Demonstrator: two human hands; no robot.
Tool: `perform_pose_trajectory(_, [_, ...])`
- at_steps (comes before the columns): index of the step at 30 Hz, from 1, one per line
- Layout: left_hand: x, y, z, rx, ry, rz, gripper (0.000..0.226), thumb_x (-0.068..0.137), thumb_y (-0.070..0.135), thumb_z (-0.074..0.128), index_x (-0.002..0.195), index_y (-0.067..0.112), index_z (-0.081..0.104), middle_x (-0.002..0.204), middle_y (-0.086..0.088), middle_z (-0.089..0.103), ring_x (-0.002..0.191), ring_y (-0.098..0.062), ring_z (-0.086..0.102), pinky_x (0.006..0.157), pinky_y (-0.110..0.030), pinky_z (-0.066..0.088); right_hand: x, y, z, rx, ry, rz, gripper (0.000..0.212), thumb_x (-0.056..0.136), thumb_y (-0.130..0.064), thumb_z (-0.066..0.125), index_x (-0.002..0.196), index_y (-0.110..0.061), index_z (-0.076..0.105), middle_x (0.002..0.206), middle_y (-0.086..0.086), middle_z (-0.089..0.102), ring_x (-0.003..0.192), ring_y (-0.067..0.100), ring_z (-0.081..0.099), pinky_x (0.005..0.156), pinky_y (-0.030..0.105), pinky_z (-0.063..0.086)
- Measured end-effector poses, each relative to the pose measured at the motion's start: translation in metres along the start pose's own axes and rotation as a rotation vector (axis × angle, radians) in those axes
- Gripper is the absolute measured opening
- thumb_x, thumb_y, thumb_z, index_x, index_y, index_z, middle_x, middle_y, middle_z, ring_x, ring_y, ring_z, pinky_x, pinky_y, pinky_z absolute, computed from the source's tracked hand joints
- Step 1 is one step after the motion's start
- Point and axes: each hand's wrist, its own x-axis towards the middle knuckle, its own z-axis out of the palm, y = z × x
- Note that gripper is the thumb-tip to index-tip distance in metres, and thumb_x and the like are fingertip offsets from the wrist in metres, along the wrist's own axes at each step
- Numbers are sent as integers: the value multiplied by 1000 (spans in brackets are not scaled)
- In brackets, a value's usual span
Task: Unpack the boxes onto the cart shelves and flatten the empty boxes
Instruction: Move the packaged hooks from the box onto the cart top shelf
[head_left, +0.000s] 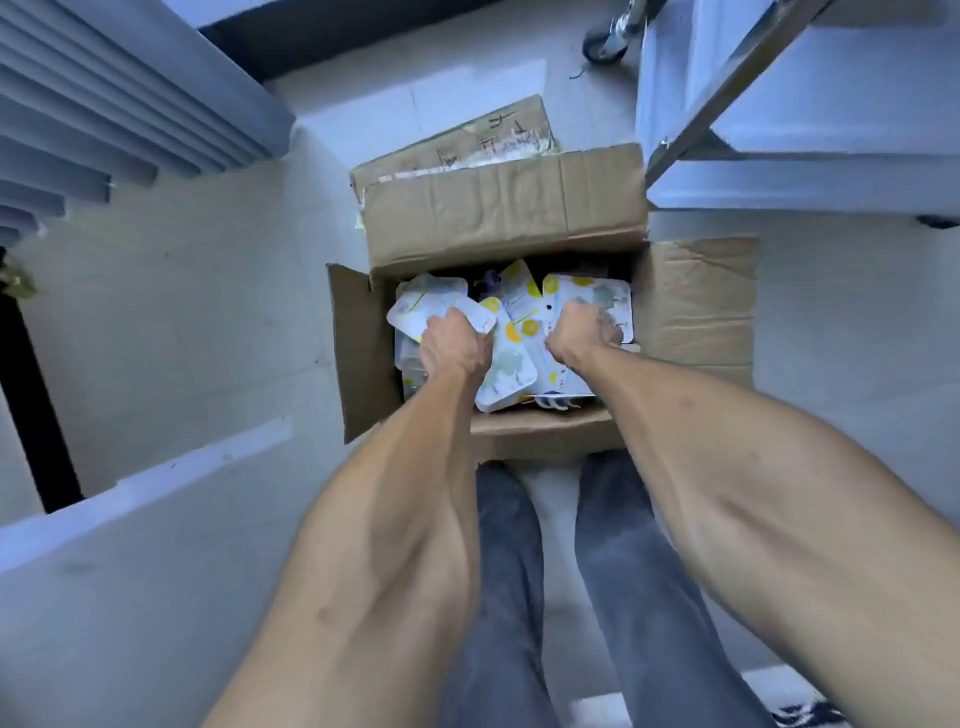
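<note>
Box (498, 218) sits open on the floor (182, 312) at the centre of the frame, its four flaps folded outward: the far flap stands up toward the top of the frame, the right flap lies flat, the left flap angles down, and the near flap hangs by the person's legs (623, 597). Inside, packs (524, 306) in white with yellow and grey print lie heaped in a loose pile, overlapping at all angles.

Both arms reach down into the box. The left hand (454, 345), left of centre, has its fingers curled down around the edge of packs in the left half of the pile and grips them. The right hand (584, 335), right of centre, is likewise curled into the packs on the right side, fingers buried among them and clamped on them.

Just behind the box, toward the top of the frame, lies a second box (467, 140), with handwriting on its upper face. At the upper right stands the cart (727, 88), with a metal frame, pale shelves and a caster (605, 44) at the top edge. At the upper left is a stack of pale slats (104, 104).
</note>
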Motion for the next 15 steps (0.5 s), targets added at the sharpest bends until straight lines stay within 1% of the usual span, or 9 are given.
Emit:
perform_pose_trajectory(2, [24,-10,28,9,2,-30,25,93,22,50,113,8,55,121,-15,54,109,-34,57,77,-36,40,23,0,27,-36,0,-19,29,92,-21,59,119,-9,60,123,16,57,115,34,56,78,33,41])
perform_pose_trajectory(5, [53,-17,69,-25,62,-79,25,91,17,49,114,9,53,122,-15,50,109,-33,54,76,-34,34,55,4,59,-55,-4,-32,29,93,-16,54,120,-8,59,123,17,56,115,36,55,83,36,45])
perform_pose_trajectory(7, [65,-17,90,-84,131,-179,33,90,14,49,122,9,48,128,-16,44,114,-32,48,79,-33,32,73,8,74,-63,-2,-41,33,94,-18,53,126,-8,56,128,19,50,120,36,50,88,38,45])
perform_pose_trajectory(10, [81,-19,108,-221,204,-384,45,92,18,48,135,6,36,139,-19,35,122,-33,41,91,-38,38,93,19,87,-71,26,0,37,95,-20,56,129,-9,52,135,20,43,125,35,44,92,41,44])
perform_pose_trajectory(13, [100,-18,115,-432,182,-586,51,98,23,46,142,2,31,145,-17,35,133,-30,37,97,-42,38,109,26,93,-46,17,55,42,90,-20,60,130,-8,50,137,21,41,124,36,44,93,42,44])
perform_pose_trajectory(15, [112,-14,114,-455,196,-623,52,97,20,49,143,2,31,144,-14,41,135,-29,34,97,-41,38,117,26,95,-50,14,58,46,88,-18,62,131,-8,49,136,21,43,123,36,46,91,42,45])
